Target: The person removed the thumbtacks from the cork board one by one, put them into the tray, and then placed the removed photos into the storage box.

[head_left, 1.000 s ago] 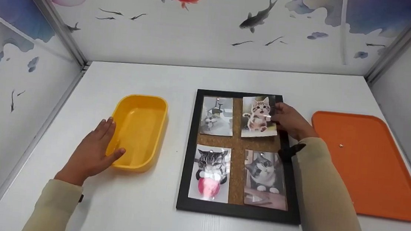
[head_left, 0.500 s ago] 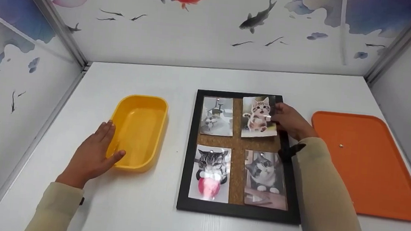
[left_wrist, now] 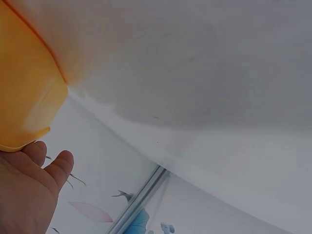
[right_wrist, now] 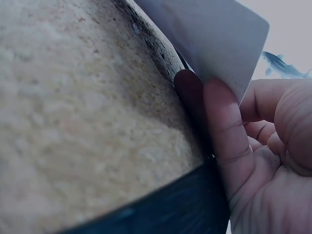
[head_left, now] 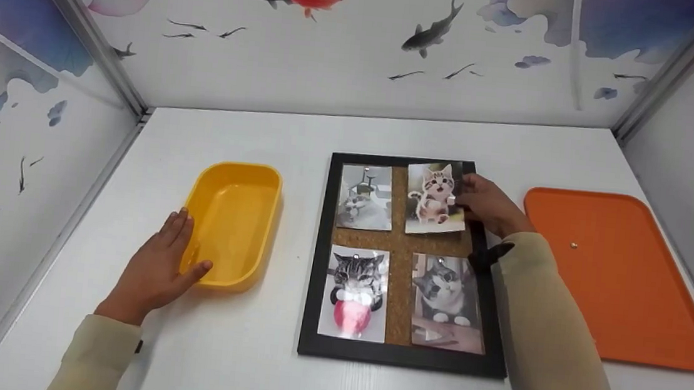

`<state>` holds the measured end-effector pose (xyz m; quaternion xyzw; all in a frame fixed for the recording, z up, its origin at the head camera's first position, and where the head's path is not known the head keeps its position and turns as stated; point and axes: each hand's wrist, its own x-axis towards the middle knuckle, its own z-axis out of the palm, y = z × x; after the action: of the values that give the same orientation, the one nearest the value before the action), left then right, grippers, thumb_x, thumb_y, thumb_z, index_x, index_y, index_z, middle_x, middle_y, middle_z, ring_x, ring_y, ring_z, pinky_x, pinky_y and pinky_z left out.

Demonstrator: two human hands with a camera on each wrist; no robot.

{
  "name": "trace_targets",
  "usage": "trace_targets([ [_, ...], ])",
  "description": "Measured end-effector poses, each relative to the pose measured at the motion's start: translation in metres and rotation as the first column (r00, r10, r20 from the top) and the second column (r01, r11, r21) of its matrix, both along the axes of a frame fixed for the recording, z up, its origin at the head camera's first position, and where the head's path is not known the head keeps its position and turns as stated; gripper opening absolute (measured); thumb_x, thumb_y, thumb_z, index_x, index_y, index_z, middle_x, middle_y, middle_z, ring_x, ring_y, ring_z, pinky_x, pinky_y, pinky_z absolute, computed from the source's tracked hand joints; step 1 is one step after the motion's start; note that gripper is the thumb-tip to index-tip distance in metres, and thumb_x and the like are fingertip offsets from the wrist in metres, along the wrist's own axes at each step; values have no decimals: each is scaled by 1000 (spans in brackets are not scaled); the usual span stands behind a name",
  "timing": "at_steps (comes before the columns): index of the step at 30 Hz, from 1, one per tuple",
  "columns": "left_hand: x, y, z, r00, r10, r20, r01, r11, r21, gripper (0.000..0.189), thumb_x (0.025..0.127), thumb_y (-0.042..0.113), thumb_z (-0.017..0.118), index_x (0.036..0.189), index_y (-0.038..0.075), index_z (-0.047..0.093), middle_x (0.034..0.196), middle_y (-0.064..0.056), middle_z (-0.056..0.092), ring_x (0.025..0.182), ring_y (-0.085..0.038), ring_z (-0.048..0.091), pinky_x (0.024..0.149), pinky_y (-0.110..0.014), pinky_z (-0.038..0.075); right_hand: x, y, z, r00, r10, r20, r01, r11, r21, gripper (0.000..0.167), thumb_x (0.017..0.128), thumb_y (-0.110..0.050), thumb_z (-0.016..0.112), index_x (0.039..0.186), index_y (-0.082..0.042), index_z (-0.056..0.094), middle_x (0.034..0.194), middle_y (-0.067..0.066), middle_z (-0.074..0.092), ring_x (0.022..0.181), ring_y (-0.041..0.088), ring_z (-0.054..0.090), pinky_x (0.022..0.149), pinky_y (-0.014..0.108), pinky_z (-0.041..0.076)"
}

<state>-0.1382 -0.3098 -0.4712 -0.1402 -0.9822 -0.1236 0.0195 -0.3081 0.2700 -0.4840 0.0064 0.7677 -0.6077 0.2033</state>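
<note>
My right hand pinches the right edge of a kitten photo over the top right of a black-framed cork board. From the right wrist view, the photo's pale back stands off the cork, with fingers at its edge. Other cat photos fill the remaining quarters: one at top left, one at bottom left and one at bottom right, each with a pin at its top. My left hand, fingers straight, rests against the left rim of a yellow basin.
Right of the board lies an orange tray with a small shiny pin on it; my right forearm crosses its near left side. White table shows between basin and board. Printed wall panels enclose the back and sides.
</note>
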Motion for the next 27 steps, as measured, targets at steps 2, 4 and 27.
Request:
trace_targets([
  [2,1,-1,0,1000,1,1,-1,1000,0,91,97,55,52,154,-7,19,163,-21,14,150,-37,12,115,-56,21,0,-1,-1,1000,-11,8,11,1000,12,43,101,-2,44,142,2,34,138,21,44,115,28,54,85,33,55],
  [4,1,-1,0,1000,3,4,-3,1000,2,91,96,56,52,154,-6,18,163,-21,13,150,-36,11,116,-55,20,0,-2,-1,1000,-26,15,25,999,25,43,101,-3,44,143,1,34,140,21,44,116,29,53,86,33,55],
  [27,0,-2,-6,1000,3,-10,-2,998,64,96,94,56,58,154,-7,16,164,-21,10,150,-35,8,117,-50,19,10,-5,13,995,-90,-40,89,996,-32,32,103,-11,49,133,-5,41,127,14,49,103,25,55,79,34,55],
])
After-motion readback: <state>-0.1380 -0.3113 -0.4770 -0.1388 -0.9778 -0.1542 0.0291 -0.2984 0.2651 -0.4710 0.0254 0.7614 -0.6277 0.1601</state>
